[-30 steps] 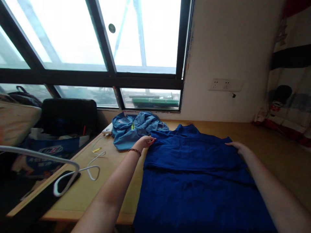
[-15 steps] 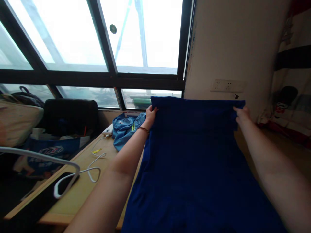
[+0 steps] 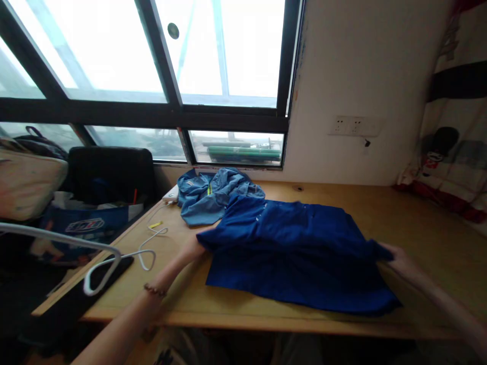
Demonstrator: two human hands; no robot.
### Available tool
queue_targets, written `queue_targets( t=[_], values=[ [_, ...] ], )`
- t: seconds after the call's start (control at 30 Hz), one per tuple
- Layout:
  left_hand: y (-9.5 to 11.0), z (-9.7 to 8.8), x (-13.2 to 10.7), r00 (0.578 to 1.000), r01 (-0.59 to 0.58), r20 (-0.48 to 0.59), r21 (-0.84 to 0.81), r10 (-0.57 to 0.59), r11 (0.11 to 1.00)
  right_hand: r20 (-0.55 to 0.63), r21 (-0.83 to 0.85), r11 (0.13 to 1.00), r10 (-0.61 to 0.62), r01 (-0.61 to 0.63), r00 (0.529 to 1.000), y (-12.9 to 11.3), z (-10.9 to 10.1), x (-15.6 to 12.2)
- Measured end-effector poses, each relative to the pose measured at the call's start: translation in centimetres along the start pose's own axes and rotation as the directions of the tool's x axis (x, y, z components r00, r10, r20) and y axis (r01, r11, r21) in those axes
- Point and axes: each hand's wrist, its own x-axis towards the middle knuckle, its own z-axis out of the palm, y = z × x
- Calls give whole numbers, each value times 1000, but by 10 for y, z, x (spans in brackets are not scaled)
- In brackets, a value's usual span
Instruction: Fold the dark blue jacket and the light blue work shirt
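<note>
A dark blue garment lies in folded layers on the wooden table, with a few small white marks on its upper part. My left hand is closed on the garment's left corner, its fingertips partly hidden by the cloth. At the opposite side, my right hand grips the right corner, slightly blurred. Between the hands the upper layer is creased, and a lower layer spreads flat toward the table's front edge. Behind it, a lighter blue garment sits crumpled, touching or nearly touching the far left part.
The wooden table reaches the wall under the window. A white cable and a power strip lie on its left side. Beyond the left edge stand a black chair and bags. A curtain hangs at right.
Both hands have come down and nearer from a raised, outstretched position. The dark blue garment, earlier held up spread out, now rests folded over on the table.
</note>
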Motion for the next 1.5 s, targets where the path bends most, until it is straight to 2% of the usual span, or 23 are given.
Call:
queue_targets(
  t=[0.03,0.07,0.13,0.2,0.27,0.33,0.43,0.5,0.6,0.7,0.77,0.8,0.87,0.9,0.97,1.03,1.17,1.23,1.33,1.43,1.5],
  values=[
    [-10,-4,-17,984,-78,160,10,75,997,119,-93,993,-61,73,991,11,8,-19],
    [-15,-9,-31,967,-140,221,39,128,989,167,-179,971,-130,159,977,18,14,-35],
    [-14,-18,-51,952,-246,225,153,208,957,167,-353,883,-266,309,949,21,20,-56],
    [-5,-25,-64,932,-350,211,324,293,879,157,-497,758,-399,421,903,14,23,-66],
    [6,-26,-70,889,-455,276,455,365,765,219,-576,629,-496,522,840,6,28,-68],
    [13,-23,-72,852,-523,349,526,391,670,293,-618,534,-525,578,799,0,36,-66],
    [22,-15,-65,834,-552,392,575,389,604,350,-663,475,-487,579,800,-7,44,-55],
    [32,-11,-57,838,-545,381,589,390,597,337,-684,475,-467,553,818,-17,37,-46],
    [55,-11,-47,855,-514,299,600,425,613,226,-724,497,-485,479,845,-36,5,-39],
    [73,-11,-52,835,-536,262,585,483,608,57,-772,519,-518,367,853,-40,-37,-53],
    [75,-6,-66,799,-596,323,545,508,591,-5,-792,527,-510,308,860,-24,-54,-76],
    [73,-1,-76,775,-630,374,510,509,585,15,-799,519,-489,305,872,-10,-58,-90],
    [65,10,-95,744,-665,466,444,479,601,61,-803,508,-451,312,891,23,-52,-119],
    [60,16,-104,742,-661,491,425,456,619,98,-796,508,-427,328,899,40,-45,-132],
    [55,27,-116,778,-613,477,434,409,661,136,-776,527,-395,346,908,70,-27,-153],
    [56,35,-119,814,-566,445,459,374,685,116,-773,549,-372,319,921,87,-12,-162],
    [67,47,-107,818,-538,501,495,282,683,60,-777,570,-355,267,933,91,2,-147],
    [70,54,-99,843,-491,494,541,214,683,59,-776,580,-325,248,944,85,5,-127],
    [73,63,-87,898,-390,419,620,134,680,89,-770,589,-284,247,955,68,9,-88],
    [88,63,-66,941,-274,337,694,37,666,146,-757,587,-275,286,950,34,7,-44],
    [106,58,-49,959,-232,282,723,29,651,117,-766,585,-283,268,952,3,-4,-21]
  ],
)
